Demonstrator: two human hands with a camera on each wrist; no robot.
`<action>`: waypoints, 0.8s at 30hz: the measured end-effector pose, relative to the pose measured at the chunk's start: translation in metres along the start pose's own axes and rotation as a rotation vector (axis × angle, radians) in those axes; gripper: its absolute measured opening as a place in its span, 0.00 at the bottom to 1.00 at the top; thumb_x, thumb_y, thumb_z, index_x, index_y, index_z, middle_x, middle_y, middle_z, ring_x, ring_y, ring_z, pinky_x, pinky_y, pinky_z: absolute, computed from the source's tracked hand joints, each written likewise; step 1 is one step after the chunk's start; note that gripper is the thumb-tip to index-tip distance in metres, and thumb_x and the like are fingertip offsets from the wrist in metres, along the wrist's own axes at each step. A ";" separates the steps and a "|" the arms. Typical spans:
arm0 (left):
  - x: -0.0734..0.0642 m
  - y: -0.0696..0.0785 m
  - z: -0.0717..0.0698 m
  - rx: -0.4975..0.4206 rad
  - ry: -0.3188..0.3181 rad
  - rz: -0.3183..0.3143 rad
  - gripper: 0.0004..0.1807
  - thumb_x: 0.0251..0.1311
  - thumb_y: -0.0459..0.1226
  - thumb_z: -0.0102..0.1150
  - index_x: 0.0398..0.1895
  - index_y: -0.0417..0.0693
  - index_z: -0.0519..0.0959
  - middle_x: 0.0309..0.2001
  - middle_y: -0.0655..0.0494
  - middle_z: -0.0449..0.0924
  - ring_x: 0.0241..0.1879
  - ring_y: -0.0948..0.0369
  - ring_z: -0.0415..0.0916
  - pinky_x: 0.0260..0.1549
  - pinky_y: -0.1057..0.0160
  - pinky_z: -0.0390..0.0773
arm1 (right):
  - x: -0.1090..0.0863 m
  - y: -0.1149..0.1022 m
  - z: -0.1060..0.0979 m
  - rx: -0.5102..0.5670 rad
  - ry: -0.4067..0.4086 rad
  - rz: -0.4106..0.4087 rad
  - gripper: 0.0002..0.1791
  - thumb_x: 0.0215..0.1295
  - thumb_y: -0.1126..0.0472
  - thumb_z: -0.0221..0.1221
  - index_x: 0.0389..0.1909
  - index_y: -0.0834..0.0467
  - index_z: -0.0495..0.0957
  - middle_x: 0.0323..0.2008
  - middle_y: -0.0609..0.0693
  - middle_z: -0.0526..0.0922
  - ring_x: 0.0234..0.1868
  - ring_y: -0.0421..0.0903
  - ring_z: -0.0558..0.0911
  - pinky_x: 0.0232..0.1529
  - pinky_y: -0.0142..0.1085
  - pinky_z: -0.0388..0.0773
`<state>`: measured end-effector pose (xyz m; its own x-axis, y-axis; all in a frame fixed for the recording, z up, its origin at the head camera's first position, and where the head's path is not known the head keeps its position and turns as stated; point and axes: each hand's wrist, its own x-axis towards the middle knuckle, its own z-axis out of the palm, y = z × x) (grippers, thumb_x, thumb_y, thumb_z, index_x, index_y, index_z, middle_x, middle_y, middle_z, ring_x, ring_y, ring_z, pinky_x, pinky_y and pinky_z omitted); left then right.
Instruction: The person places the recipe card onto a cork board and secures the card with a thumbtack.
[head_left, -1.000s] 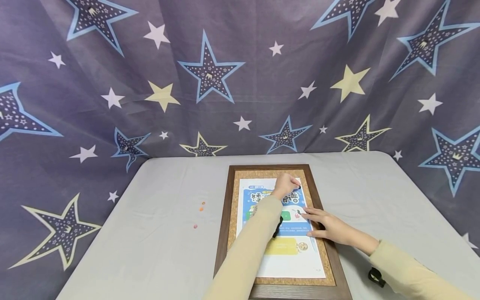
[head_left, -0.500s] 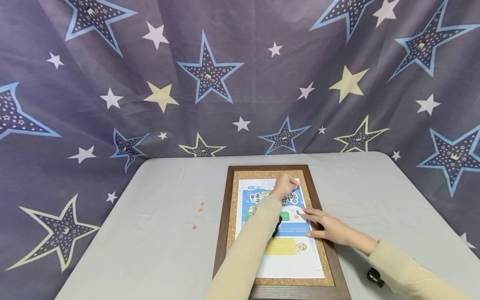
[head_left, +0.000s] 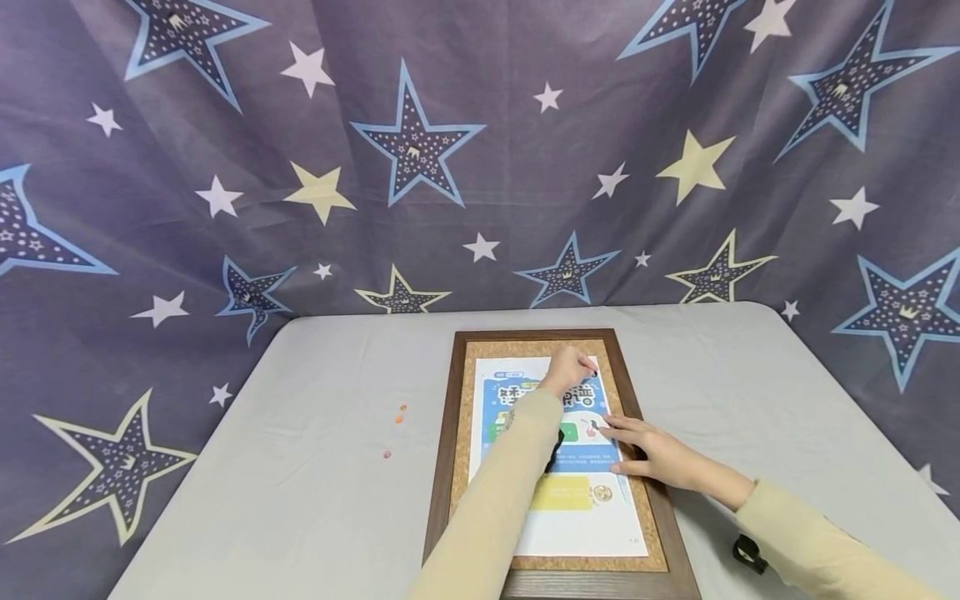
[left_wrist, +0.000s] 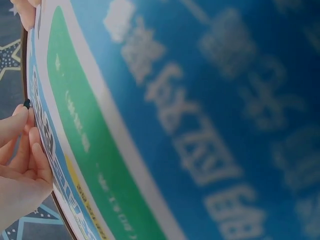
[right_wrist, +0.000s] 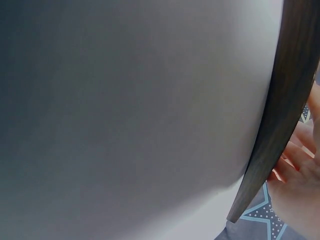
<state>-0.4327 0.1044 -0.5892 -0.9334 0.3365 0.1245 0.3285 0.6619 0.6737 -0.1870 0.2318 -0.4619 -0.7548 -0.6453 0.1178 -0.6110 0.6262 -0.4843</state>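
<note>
A blue, green and yellow printed poster [head_left: 570,533] lies on a cork board [head_left: 472,350] with a dark brown wooden frame [head_left: 452,400]. My left hand [head_left: 567,371] reaches across to the poster's top right corner. Thumb and finger pinch a small black pushpin [left_wrist: 27,103] there, and its tip is hidden. My right hand [head_left: 660,454] lies across the frame's right side, fingers spread, fingertips touching the poster's right edge. In the right wrist view that hand [right_wrist: 300,175] is partly hidden behind the frame [right_wrist: 272,115].
To the left of the board, a few tiny items lie on the grey table cover [head_left: 300,467]: an orange one [head_left: 399,420], a brownish one [head_left: 403,407] and a pinkish red one [head_left: 387,454]. Behind the table hangs a star-patterned curtain [head_left: 510,167].
The view shifts very slightly. Both hands stay in place, the left still pinching the pushpin at the corner and the right still resting on the poster's edge.
</note>
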 end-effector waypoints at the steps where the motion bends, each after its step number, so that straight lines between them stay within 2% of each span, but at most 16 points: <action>1: 0.000 0.000 0.001 0.019 0.016 0.006 0.02 0.45 0.40 0.65 0.20 0.57 0.84 0.27 0.67 0.81 0.34 0.69 0.75 0.39 0.72 0.70 | 0.000 0.000 0.000 -0.001 0.000 -0.001 0.31 0.57 0.50 0.56 0.56 0.68 0.66 0.59 0.66 0.62 0.59 0.64 0.61 0.52 0.55 0.62; 4: 0.000 0.003 0.002 0.053 0.040 0.018 0.03 0.45 0.39 0.65 0.19 0.56 0.84 0.27 0.65 0.81 0.33 0.67 0.75 0.37 0.71 0.71 | 0.000 0.000 0.000 -0.005 0.002 -0.005 0.31 0.57 0.50 0.56 0.56 0.67 0.67 0.59 0.66 0.62 0.59 0.64 0.61 0.52 0.55 0.63; 6: 0.000 0.004 0.003 0.037 0.010 -0.023 0.03 0.47 0.42 0.64 0.21 0.57 0.84 0.29 0.66 0.81 0.36 0.69 0.75 0.41 0.72 0.70 | 0.000 0.001 0.000 -0.007 0.005 -0.008 0.31 0.57 0.50 0.56 0.56 0.67 0.67 0.59 0.66 0.62 0.59 0.64 0.61 0.52 0.55 0.63; 10: 0.005 -0.003 0.009 0.032 0.007 -0.028 0.03 0.47 0.43 0.64 0.21 0.58 0.84 0.30 0.68 0.81 0.35 0.70 0.74 0.40 0.72 0.70 | 0.000 0.001 0.000 -0.010 0.010 -0.012 0.31 0.57 0.50 0.56 0.55 0.67 0.67 0.59 0.66 0.62 0.59 0.64 0.61 0.51 0.55 0.63; 12: 0.010 -0.008 0.014 0.048 0.032 -0.004 0.04 0.46 0.42 0.65 0.18 0.59 0.84 0.28 0.68 0.80 0.33 0.69 0.74 0.37 0.72 0.70 | 0.000 0.001 0.000 -0.010 0.010 -0.013 0.31 0.57 0.50 0.56 0.55 0.67 0.67 0.59 0.66 0.62 0.59 0.64 0.61 0.51 0.55 0.63; 13: 0.013 -0.013 0.017 0.048 0.054 0.030 0.04 0.45 0.42 0.65 0.16 0.59 0.83 0.26 0.68 0.79 0.30 0.69 0.73 0.34 0.73 0.70 | 0.000 0.001 0.000 -0.009 0.010 -0.013 0.31 0.57 0.50 0.56 0.55 0.67 0.67 0.59 0.66 0.62 0.59 0.64 0.61 0.51 0.55 0.63; 14: 0.014 -0.015 0.019 0.061 0.070 0.037 0.05 0.45 0.42 0.65 0.16 0.59 0.83 0.25 0.67 0.80 0.30 0.68 0.74 0.33 0.72 0.70 | 0.000 0.001 0.000 -0.009 0.009 -0.012 0.31 0.57 0.50 0.56 0.55 0.67 0.67 0.59 0.66 0.62 0.59 0.64 0.61 0.51 0.55 0.63; 15: 0.015 -0.015 0.021 0.063 0.048 0.007 0.05 0.46 0.44 0.64 0.18 0.59 0.84 0.27 0.67 0.80 0.32 0.68 0.74 0.35 0.72 0.70 | 0.000 0.000 0.000 -0.009 0.007 -0.011 0.31 0.57 0.50 0.56 0.55 0.67 0.67 0.59 0.66 0.62 0.59 0.64 0.61 0.52 0.55 0.63; 16: 0.015 -0.017 0.022 0.063 0.075 0.037 0.04 0.44 0.42 0.65 0.16 0.59 0.83 0.25 0.67 0.79 0.29 0.68 0.73 0.32 0.72 0.70 | 0.000 0.000 0.000 -0.009 0.006 -0.010 0.31 0.57 0.50 0.56 0.56 0.67 0.67 0.59 0.66 0.62 0.59 0.64 0.61 0.52 0.55 0.63; 18: 0.012 -0.012 0.017 0.072 0.041 0.005 0.04 0.46 0.44 0.64 0.19 0.58 0.84 0.27 0.66 0.80 0.31 0.67 0.74 0.34 0.71 0.70 | 0.000 0.000 0.000 -0.008 0.005 -0.008 0.31 0.57 0.50 0.56 0.56 0.67 0.67 0.59 0.66 0.62 0.59 0.64 0.61 0.52 0.55 0.63; 22: 0.001 0.002 0.003 0.085 0.025 -0.011 0.05 0.48 0.43 0.63 0.20 0.57 0.83 0.24 0.66 0.79 0.27 0.66 0.73 0.31 0.71 0.70 | 0.000 0.000 0.000 -0.003 0.002 -0.006 0.31 0.57 0.50 0.56 0.56 0.67 0.66 0.59 0.66 0.62 0.59 0.64 0.61 0.52 0.55 0.62; 23: -0.001 0.005 0.000 0.087 -0.001 -0.043 0.05 0.49 0.45 0.62 0.21 0.57 0.84 0.25 0.66 0.79 0.28 0.66 0.73 0.32 0.70 0.71 | 0.000 0.001 0.000 -0.001 0.000 -0.005 0.31 0.57 0.50 0.56 0.56 0.67 0.66 0.59 0.66 0.62 0.59 0.64 0.60 0.52 0.55 0.62; 24: 0.001 0.002 0.004 0.097 0.025 -0.020 0.04 0.48 0.43 0.63 0.20 0.57 0.83 0.23 0.65 0.78 0.26 0.66 0.72 0.29 0.70 0.70 | 0.000 0.001 0.000 -0.001 -0.001 -0.005 0.32 0.57 0.50 0.56 0.56 0.67 0.66 0.59 0.66 0.62 0.59 0.64 0.60 0.52 0.55 0.62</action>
<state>-0.4322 0.1089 -0.5905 -0.9429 0.3065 0.1302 0.3207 0.7303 0.6031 -0.1872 0.2321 -0.4624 -0.7514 -0.6490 0.1190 -0.6149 0.6234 -0.4830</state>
